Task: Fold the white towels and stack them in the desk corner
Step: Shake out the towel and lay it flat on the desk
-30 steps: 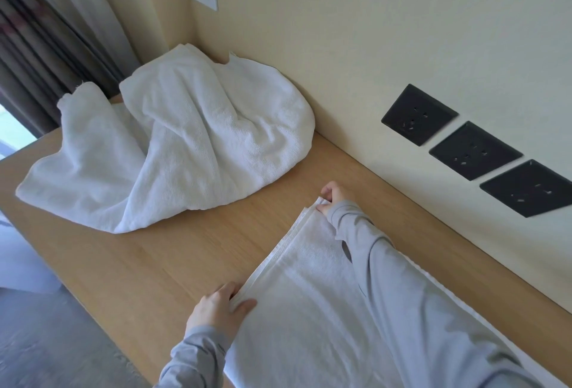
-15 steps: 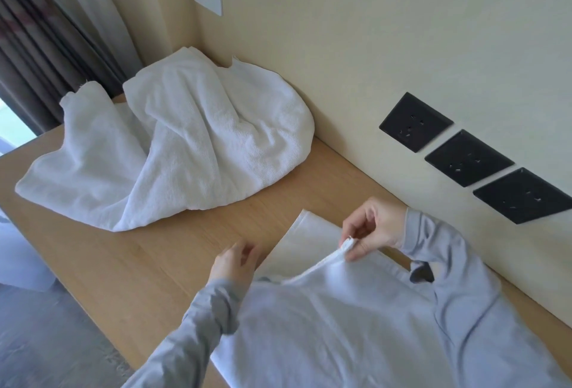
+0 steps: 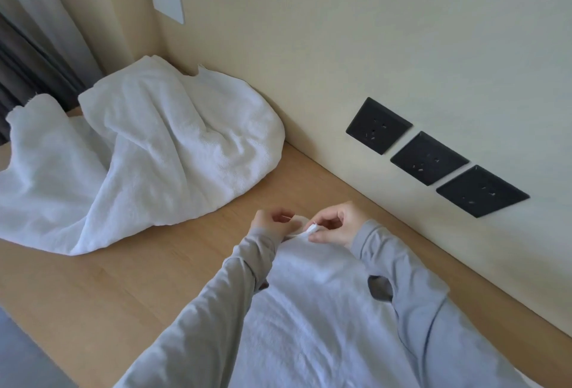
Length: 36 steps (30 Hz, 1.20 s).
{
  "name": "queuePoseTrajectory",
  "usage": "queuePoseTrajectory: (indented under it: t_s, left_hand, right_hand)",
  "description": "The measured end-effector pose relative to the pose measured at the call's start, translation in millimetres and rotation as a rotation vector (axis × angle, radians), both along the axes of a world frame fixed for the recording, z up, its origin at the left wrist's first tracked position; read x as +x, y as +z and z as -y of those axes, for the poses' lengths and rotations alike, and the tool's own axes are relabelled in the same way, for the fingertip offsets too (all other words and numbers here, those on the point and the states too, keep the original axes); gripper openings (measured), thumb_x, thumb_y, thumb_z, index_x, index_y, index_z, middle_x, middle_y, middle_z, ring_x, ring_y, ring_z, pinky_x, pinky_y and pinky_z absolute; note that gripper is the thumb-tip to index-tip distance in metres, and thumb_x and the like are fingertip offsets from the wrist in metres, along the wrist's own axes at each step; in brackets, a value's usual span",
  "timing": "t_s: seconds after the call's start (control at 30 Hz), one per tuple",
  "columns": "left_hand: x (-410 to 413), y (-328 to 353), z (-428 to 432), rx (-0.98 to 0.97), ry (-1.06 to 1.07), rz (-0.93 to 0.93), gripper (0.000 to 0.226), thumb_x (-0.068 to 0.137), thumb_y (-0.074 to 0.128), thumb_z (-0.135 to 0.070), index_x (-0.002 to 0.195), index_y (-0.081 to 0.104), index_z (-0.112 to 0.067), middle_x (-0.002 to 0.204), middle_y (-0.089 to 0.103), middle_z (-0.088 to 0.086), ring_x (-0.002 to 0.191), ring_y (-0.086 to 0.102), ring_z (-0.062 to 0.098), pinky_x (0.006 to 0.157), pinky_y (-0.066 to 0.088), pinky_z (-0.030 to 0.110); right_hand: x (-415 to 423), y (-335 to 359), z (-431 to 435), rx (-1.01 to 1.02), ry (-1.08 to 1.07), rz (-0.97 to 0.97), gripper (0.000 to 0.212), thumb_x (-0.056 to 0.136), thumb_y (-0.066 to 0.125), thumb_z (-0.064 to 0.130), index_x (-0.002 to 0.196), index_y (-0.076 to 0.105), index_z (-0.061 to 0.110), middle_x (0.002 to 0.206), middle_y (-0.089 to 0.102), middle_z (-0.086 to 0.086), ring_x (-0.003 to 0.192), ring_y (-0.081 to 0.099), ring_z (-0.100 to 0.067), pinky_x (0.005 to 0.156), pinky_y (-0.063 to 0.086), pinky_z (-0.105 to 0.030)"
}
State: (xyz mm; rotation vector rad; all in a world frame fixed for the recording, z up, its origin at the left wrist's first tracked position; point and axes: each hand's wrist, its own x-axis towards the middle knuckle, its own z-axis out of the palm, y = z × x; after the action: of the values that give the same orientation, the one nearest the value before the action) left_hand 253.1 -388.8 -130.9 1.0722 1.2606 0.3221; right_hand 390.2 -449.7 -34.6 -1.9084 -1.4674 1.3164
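moved: hands drawn together, towel corners now meeting | left hand [image 3: 271,224] and right hand [image 3: 338,227] each pinch a corner | white towel [image 3: 312,319] lifted over desk [image 3: 93,295], near edge | crumpled towel [image 3: 148,146] in corner | likely soft, light, limp: hold at corners

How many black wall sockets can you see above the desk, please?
3, in one slanting row on the wall: far socket, middle socket, near socket. Others may sit beyond the frame's edge.
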Motion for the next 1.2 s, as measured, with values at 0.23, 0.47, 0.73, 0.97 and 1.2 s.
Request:
queuePoseTrajectory:
  t_s: [0.23, 0.47, 0.73, 0.97, 1.2]
  left_hand:
    - [2, 44, 24, 0.429, 0.038, 0.121, 0.053, 0.072, 0.070, 0.001, 0.102, 0.062, -0.043, 0.083, 0.067, -0.014, 0.065, 0.053, 0.000, 0.072, 0.046, 0.011]
    - [3, 95, 58, 0.508, 0.030, 0.462, 0.041, 0.081, 0.072, -0.015, 0.111, 0.058, -0.039, 0.080, 0.073, -0.003, 0.059, 0.052, 0.005, 0.058, 0.041, 0.013]
    - [0, 126, 83, 0.934, -0.227, 0.374, 0.050, 0.076, 0.056, -0.001, 0.117, 0.053, -0.029, 0.090, 0.067, -0.008, 0.060, 0.053, 0.011, 0.061, 0.045, 0.016]
    - [1, 140, 94, 0.615, -0.005, 0.558, 0.040, 0.067, 0.068, -0.003, 0.102, 0.064, -0.023, 0.089, 0.067, -0.009, 0.066, 0.061, 0.010, 0.060, 0.049, 0.020]
    - [6, 152, 96, 0.313, -0.361, 0.361, 0.006, 0.079, 0.074, -0.023, 0.083, 0.076, -0.019, 0.079, 0.074, 0.001, 0.073, 0.067, 0.011, 0.068, 0.052, 0.026]
  right_hand:
    - [-2, 44, 38, -0.066, 0.050, -0.228, 0.024, 0.066, 0.079, -0.003, 0.076, 0.071, 0.017, 0.056, 0.062, 0.010, 0.054, 0.053, 0.002, 0.056, 0.043, -0.012]
    - [4, 66, 45, 0.261, -0.308, -0.016, 0.030, 0.065, 0.079, -0.004, 0.065, 0.063, 0.021, 0.069, 0.064, 0.003, 0.065, 0.057, -0.010, 0.065, 0.047, -0.016]
    - [6, 75, 78, 0.309, -0.330, -0.116, 0.031, 0.066, 0.077, -0.006, 0.059, 0.061, 0.019, 0.090, 0.072, -0.005, 0.096, 0.067, -0.018, 0.088, 0.051, -0.035]
    - [3, 90, 102, 0.406, -0.460, -0.157, 0.032, 0.065, 0.076, -0.011, 0.061, 0.063, 0.018, 0.058, 0.067, 0.005, 0.057, 0.061, -0.004, 0.061, 0.050, -0.016]
    - [4, 99, 128, 0.423, -0.562, -0.159, 0.037, 0.064, 0.075, -0.015, 0.059, 0.061, 0.019, 0.060, 0.069, 0.000, 0.062, 0.064, -0.018, 0.068, 0.052, -0.033]
